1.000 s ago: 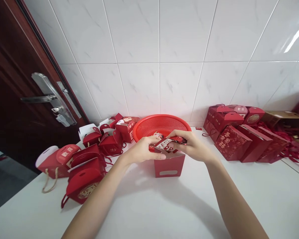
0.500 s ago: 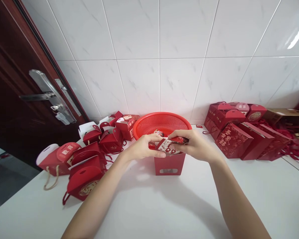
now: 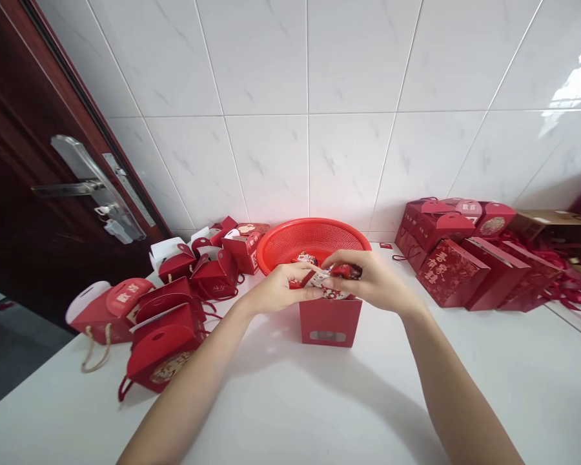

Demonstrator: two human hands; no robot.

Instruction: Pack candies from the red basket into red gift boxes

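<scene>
A red paper box (image 3: 328, 323) with a rounded window low on its front stands upright on the white table. Over its top, my left hand (image 3: 283, 287) is closed, thumb and fingers pinching a white-and-red patterned piece (image 3: 322, 282). Whether that piece is a flap of the box or a separate packet, I cannot tell. My right hand (image 3: 368, 281) is closed around shiny red-wrapped sweets (image 3: 345, 271), with its thumb against the patterned piece. Behind the box is a red plastic basket (image 3: 314, 229) with wrapped sweets (image 3: 306, 258) in it.
Several red gift boxes (image 3: 167, 342) with cord handles stand at the left. More red boxes and bags (image 3: 450, 271) are grouped at the right, beside a cardboard box (image 3: 552, 221) and red ribbons (image 3: 574, 294). A tiled wall (image 3: 348, 148) runs behind, with a dark door (image 3: 24, 161) at left.
My right hand has shifted slightly left, its fingers more curled over the red-wrapped sweets. The patterned piece is more covered and tilted. The view has shifted a little.
</scene>
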